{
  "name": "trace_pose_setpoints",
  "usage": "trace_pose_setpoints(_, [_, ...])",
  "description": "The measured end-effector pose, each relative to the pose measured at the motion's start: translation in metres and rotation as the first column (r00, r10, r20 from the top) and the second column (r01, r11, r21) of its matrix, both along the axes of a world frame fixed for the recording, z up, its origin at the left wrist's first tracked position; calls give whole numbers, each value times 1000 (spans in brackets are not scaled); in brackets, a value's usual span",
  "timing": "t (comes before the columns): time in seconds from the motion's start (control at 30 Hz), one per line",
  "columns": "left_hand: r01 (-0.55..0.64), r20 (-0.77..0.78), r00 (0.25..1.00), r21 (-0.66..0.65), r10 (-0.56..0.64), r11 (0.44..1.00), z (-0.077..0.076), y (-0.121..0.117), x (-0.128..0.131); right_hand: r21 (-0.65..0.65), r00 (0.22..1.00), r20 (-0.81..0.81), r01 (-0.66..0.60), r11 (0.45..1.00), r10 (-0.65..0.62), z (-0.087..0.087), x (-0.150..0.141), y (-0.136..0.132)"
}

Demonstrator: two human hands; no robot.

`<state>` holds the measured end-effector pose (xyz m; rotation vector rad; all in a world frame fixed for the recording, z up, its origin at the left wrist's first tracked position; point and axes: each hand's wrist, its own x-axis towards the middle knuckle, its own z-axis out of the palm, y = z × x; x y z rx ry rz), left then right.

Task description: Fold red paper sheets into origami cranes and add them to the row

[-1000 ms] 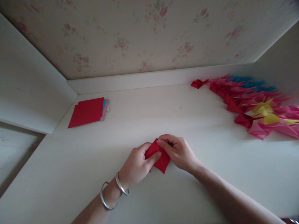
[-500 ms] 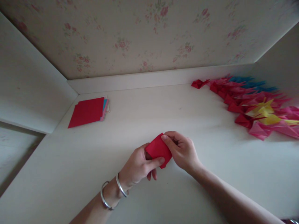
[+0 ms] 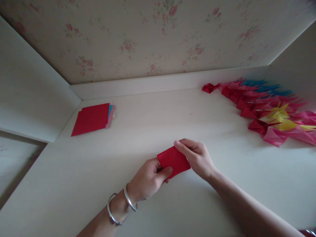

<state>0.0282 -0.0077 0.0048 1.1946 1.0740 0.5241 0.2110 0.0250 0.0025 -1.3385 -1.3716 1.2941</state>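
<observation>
A red folded paper [image 3: 174, 161], roughly square, is held up between my two hands over the white tabletop. My left hand [image 3: 150, 176] pinches its lower left side, thumb on top and the other fingers mostly hidden beneath. At the upper right edge, my right hand [image 3: 196, 156] grips it with the thumb on the near face; those fingertips are behind the paper. Two silver bangles [image 3: 120, 209] circle my left wrist.
A stack of paper squares [image 3: 91, 119], red on top with blue and pink edges showing, lies at the back left. Several folded paper cranes [image 3: 269, 112] in red, pink, yellow and blue crowd the right side. A low white ledge [image 3: 138, 85] runs along the flowered wall.
The red paper has turned between my hands and shows a broader, wider face. My right hand has shifted slightly right, and both hands still grip the paper.
</observation>
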Motion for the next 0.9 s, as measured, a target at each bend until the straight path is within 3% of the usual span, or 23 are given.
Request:
trace_pose_setpoints(0.1, [-49,18,999,-42,50,998,-2,1,0,-12,976,-185,115,993,-116,-3,0,3])
trace_pose_setpoints(0.2, [-146,37,988,-39,147,989,0,3,-2,-28,966,-257,-11,1000,3,-4,0,4])
trace_pose_setpoints(0.3, [-248,31,968,17,247,969,4,6,-4,-51,975,-181,-144,988,133,-4,-2,4])
trace_pose_setpoints(0.37, [-309,40,951,80,307,948,8,7,-6,-62,976,-164,-155,986,144,-3,-2,4])
trace_pose_setpoints(0.47, [-379,155,921,139,357,915,12,6,-11,-84,958,-262,-145,986,118,-2,-1,5])
trace_pose_setpoints(0.6, [-353,313,906,193,283,916,10,2,-18,-169,897,-436,-163,972,75,-1,2,6])
trace_pose_setpoints(0.77, [-286,298,929,194,221,939,3,3,-22,-257,846,-532,-135,957,-24,0,3,4])
trace_pose_setpoints(0.9, [-265,300,933,206,197,942,4,3,-21,-252,841,-541,-148,956,-12,-1,3,3])
